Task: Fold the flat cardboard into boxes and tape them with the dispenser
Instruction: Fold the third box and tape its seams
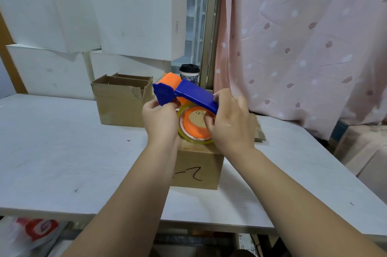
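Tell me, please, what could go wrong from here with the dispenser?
Both the left hand and right hand grip the dispenser, so the box under it is unheld and may slide when taped. The cup stands just behind; a swing of the dispenser could tip it.

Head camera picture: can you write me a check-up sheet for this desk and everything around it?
Surface: white table, a few small dark marks.
Job's things: blue and orange tape dispenser with its tape roll, held at the top of a closed brown box; open brown box behind; flat cardboard lying further right.
Clutter: lidded coffee cup by the window frame.
Hands: left hand pinches the dispenser's front; right hand grips its handle end.
Cables: nothing seen.
Surroundings: stacked white boxes, pink flowered curtain, plastic bag under the table.
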Available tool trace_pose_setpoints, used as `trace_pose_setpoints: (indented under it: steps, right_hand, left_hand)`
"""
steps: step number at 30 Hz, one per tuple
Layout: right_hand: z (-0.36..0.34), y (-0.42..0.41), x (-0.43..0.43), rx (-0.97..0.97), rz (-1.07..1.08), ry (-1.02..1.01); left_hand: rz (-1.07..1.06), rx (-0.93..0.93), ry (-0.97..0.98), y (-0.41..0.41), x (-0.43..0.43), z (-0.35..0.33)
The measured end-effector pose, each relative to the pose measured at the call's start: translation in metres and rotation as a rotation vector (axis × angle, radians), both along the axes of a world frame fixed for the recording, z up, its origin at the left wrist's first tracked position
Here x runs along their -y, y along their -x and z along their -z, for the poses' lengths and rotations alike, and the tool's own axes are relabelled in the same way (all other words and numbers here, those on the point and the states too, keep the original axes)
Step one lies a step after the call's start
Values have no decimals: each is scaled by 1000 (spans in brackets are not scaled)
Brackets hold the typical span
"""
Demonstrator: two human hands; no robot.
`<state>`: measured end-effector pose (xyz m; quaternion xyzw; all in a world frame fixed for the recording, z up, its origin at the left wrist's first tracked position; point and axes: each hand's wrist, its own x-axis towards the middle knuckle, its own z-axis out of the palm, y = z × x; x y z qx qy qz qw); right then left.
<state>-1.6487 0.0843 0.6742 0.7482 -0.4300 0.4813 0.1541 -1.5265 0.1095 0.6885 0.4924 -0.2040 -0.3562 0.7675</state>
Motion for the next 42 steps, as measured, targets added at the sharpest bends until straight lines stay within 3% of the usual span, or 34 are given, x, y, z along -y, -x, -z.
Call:
trace_pose_setpoints:
  steps: [8,16,22,30,37,42]
  right_hand:
    - [17,10,4,100,-47,-145]
    - [15,8,2,143,-152,-239]
    - [14,6,2,84,-110,-208]
    - [12,8,1,139,-243,-292]
    - [10,3,-2,147,-321,-434]
    - [10,-1,-2,289,-383,-461]
  left_hand:
    - [214,-205,-33,-14,-11,-5]
    - [242,-44,8,-27,-20,0]
    - [61,304,10,-37,-22,9]
    - [111,6,54,-46,-21,23]
    - [65,15,35,-51,-19,28]
    - [41,84,56,-50,-22,31]
